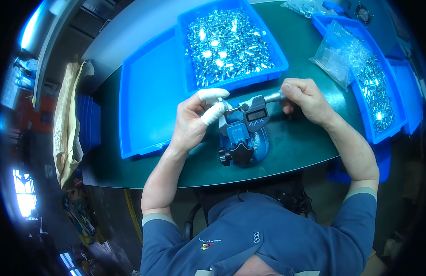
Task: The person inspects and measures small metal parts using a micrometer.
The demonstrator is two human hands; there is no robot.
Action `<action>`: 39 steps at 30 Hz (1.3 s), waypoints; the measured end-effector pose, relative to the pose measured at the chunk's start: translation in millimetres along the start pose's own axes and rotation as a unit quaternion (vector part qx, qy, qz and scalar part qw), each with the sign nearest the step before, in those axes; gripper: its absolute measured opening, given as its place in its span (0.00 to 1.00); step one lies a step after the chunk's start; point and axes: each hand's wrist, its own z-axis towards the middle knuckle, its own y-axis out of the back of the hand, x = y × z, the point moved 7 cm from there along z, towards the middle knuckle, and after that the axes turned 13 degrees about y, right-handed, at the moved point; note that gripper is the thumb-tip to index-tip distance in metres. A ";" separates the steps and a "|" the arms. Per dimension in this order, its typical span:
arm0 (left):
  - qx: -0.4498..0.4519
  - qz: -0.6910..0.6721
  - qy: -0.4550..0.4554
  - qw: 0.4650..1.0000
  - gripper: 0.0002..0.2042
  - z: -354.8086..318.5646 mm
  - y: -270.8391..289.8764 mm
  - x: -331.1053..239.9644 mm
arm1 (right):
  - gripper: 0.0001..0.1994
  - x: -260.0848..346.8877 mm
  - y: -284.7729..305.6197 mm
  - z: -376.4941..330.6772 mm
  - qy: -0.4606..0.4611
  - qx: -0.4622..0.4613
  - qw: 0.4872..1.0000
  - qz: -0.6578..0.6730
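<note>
White finger cots cover the thumb and a finger of my left hand (189, 117). Those two fingertips pinch a small shiny metal part (227, 105) at the jaws of a digital micrometer (256, 116). The part is mostly hidden by the fingers. The micrometer is clamped in a blue stand (261, 145) with a black knob, near the table's front edge. My right hand (305, 99) is closed around the micrometer's silver thimble (273, 96), at the right end. Behind the micrometer, a blue tray (190, 80) is heaped with small shiny metal parts.
A shallow blue tray (146, 96) lies left of the heaped one. On the right, a long blue tray (391, 87) carries more metal parts and clear plastic bags (332, 57). Brown paper sacking (65, 129) and stacked blue bins (88, 122) stand beyond the green table's (309, 142) left edge.
</note>
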 end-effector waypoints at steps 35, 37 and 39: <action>0.001 0.019 -0.006 1.000 0.14 0.1 0.6 0.6 | 0.16 15.3 0.3 -0.1 -0.020 0.018 0.998 -0.063; 0.003 0.016 -0.002 1.000 0.14 0.1 0.5 1.2 | 0.16 14.8 0.7 -0.3 -0.013 0.016 0.998 -0.067; 0.004 0.014 0.002 1.000 0.14 0.2 0.4 2.1 | 0.15 13.8 1.5 -0.1 -0.007 0.014 0.997 -0.072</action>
